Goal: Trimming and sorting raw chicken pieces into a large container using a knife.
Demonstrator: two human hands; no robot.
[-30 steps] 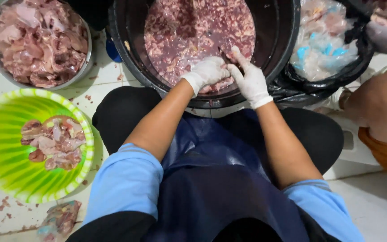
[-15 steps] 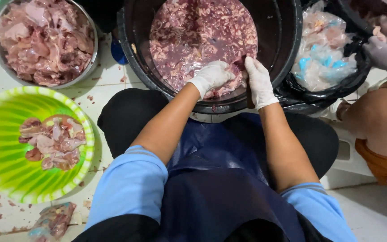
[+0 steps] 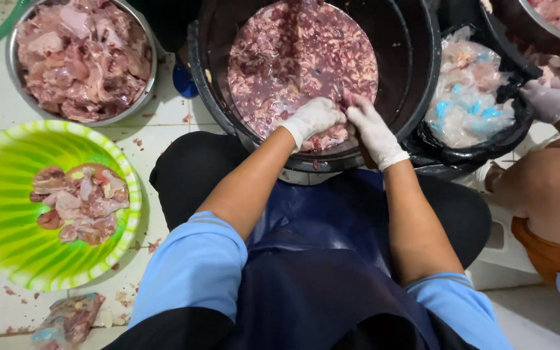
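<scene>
Head view, looking straight down. Left hand [image 3: 315,118] in a white glove, fingers curled shut around a clump of raw meat pieces [image 3: 303,65] at the near edge of the black tub [image 3: 422,78], upper centre of frame. Right hand [image 3: 372,129], also white-gloved, just beside the left and touching it; fingers mostly extended, lightly bent, pressed on the same clump; cannot tell if it actually grips any. Tub holds chopped meat in dark reddish liquid.

Upper left of frame: steel bowl [image 3: 150,71] full of pale pink meat chunks. Left middle: green striped plastic basin [image 3: 8,214] with a small pile of meat pieces. Lower left: a small plastic packet [image 3: 69,319] on the tiled floor [image 3: 163,133]. Upper right: black bag [image 3: 481,152] with clear plastic wrappers inside. Right edge: another person's gloved hand [image 3: 552,98] at that bag's rim.
</scene>
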